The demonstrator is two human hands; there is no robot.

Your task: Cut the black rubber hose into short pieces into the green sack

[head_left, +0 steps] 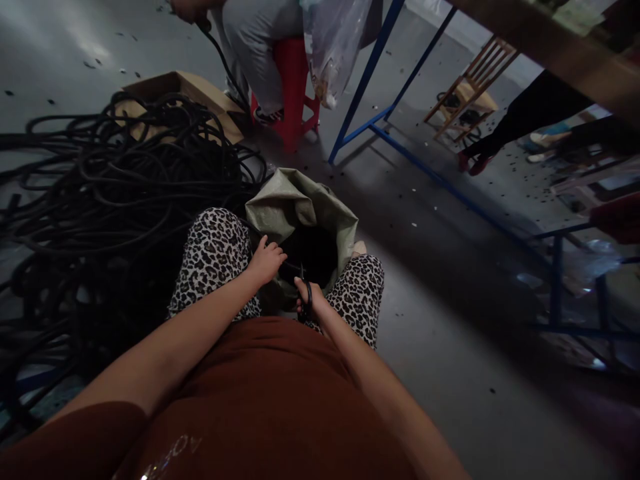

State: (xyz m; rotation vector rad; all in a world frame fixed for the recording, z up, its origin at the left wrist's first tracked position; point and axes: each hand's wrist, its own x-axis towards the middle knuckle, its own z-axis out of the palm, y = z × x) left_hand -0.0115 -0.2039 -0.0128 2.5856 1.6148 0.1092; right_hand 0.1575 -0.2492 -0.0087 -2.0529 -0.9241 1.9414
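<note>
My right hand [311, 297] is closed round the handles of black-handled scissors [307, 301], whose blades point away from me at the near rim of a sack. My left hand [267, 260] is just to the left, its fingers bent round a thin black cord [289, 267] that shows dimly past the fingertips. The greenish woven sack [273, 208] stands between my knees with its mouth wide and its rim folded. Its inside is dark, so I cannot make out what lies in it.
A large tangle of black cords [105, 193] spreads over the floor on the left, partly over a cardboard box [200, 97]. Ahead, another person sits on a red stool [291, 93] beside a hanging plastic bag [331, 50]. A blue-framed table [373, 127] and a wooden chair [463, 93] stand to the right.
</note>
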